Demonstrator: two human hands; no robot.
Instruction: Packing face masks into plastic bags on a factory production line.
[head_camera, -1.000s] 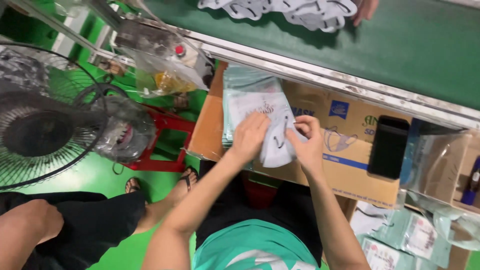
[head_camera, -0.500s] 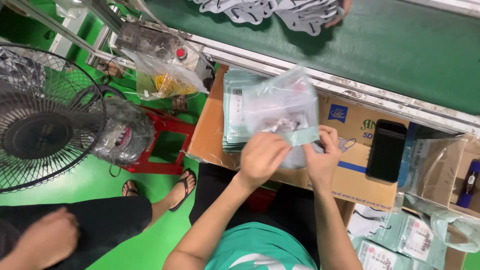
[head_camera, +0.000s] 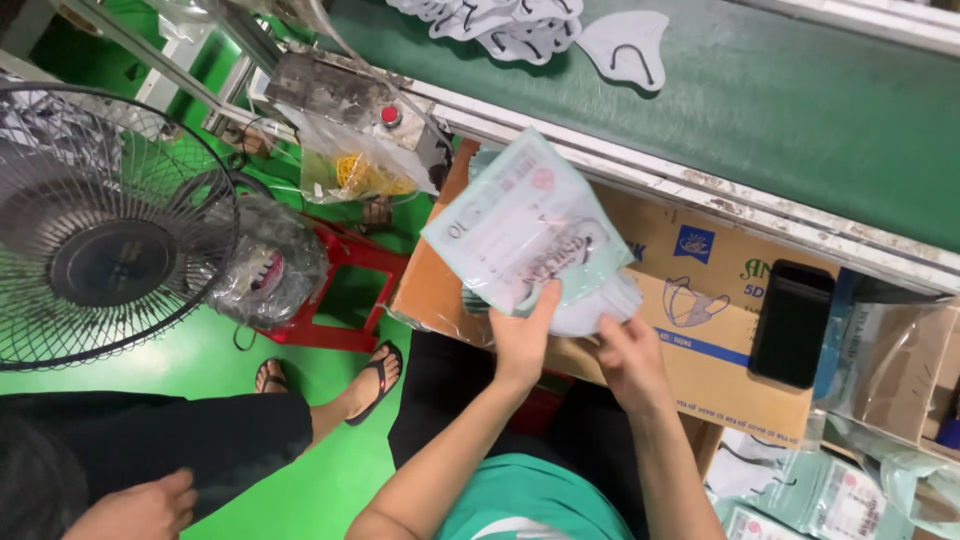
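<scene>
Printed pouch (head_camera: 525, 225), long axis tilted up-right, in left hand (head_camera: 522, 340).

A packing line in a factory: green conveyor belt (head_camera: 800, 110) carrying face masks (head_camera: 625, 45), cardboard cartons (head_camera: 700, 330) alongside

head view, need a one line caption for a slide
Left hand lifts a clear printed pouch over a cardboard box; right hand holds white masks.

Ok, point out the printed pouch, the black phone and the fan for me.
printed pouch (head_camera: 520, 225), head view, middle of its clear front.
black phone (head_camera: 792, 322), head view, centre of its dark back.
fan (head_camera: 95, 262), head view, round hub behind the wire guard.
</scene>
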